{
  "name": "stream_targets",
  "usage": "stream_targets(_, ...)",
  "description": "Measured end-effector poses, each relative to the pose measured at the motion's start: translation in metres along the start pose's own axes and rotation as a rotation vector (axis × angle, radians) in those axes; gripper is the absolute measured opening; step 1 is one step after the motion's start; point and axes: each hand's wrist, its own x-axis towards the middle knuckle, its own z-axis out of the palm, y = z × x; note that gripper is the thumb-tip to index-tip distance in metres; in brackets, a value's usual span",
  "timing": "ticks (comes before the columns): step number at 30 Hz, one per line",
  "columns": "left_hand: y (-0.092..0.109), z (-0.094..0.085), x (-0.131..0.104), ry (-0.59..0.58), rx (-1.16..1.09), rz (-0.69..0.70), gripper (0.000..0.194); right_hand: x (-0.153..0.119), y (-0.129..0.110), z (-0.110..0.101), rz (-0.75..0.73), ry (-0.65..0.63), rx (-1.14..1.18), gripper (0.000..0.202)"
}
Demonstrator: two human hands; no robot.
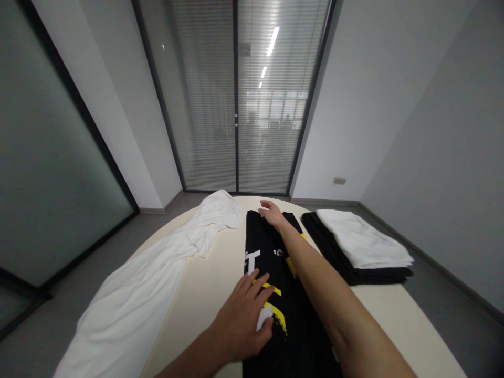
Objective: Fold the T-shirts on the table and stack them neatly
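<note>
A black T-shirt (263, 236) with white and yellow print lies folded lengthwise into a long strip on the pale round table (220, 268). My left hand (248, 312) rests on its printed near part, fingers spread and holding nothing. Stretched out to the shirt's far end is my right hand (271, 213), its fingers apart and slightly bent at the far edge. The right forearm crosses over the shirt and hides part of its right side.
A crumpled white garment (142, 278) stretches along the table's left side. On the right sits a stack of folded black clothes (338, 257) with a folded white garment (364, 239) on top. Beyond the table stand glass doors (236, 157) with blinds.
</note>
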Motion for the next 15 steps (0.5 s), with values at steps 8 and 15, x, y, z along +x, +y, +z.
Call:
stream_targets(8,-0.003,0.001,-0.004,-0.035,0.045,0.048,0.072,-0.033,-0.001,-0.073,0.056,0.088,-0.253,0.027)
stream_targets(15,-0.004,0.004,-0.004,-0.02,0.077,0.05,0.065,-0.115,-0.002,-0.116,-0.033,-0.01,-0.487,0.002)
